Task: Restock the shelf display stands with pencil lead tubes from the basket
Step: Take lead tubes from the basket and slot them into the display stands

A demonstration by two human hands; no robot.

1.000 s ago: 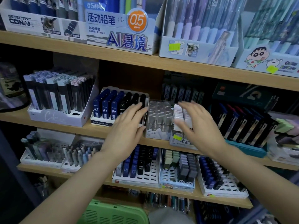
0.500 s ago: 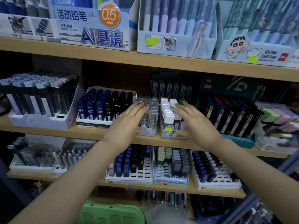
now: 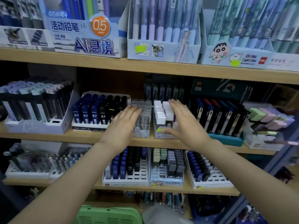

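The basket (image 3: pixel 103 215) lies at the bottom edge, green, cut off, its contents out of sight; the grey shape (image 3: pixel 161 214) beside it is too blurred to name. Both forearms reach up to the middle shelf (image 3: pixel 72 135); the left hand (image 3: pixel 123 126) is flat with straight fingers and holds nothing, fingertips at the left side of the clear tubes (image 3: pixel 144 113); the right hand (image 3: pixel 186 125) is likewise spread and empty, laid over the right side of the white-capped tubes (image 3: pixel 161 113), thumb by a yellow sticker (image 3: pixel 159 130); whether either hand presses is unclear. Dark tubes (image 3: pixel 98 109) stand just left; pencil boxes (image 3: pixel 84 38) above are cut off at the top.
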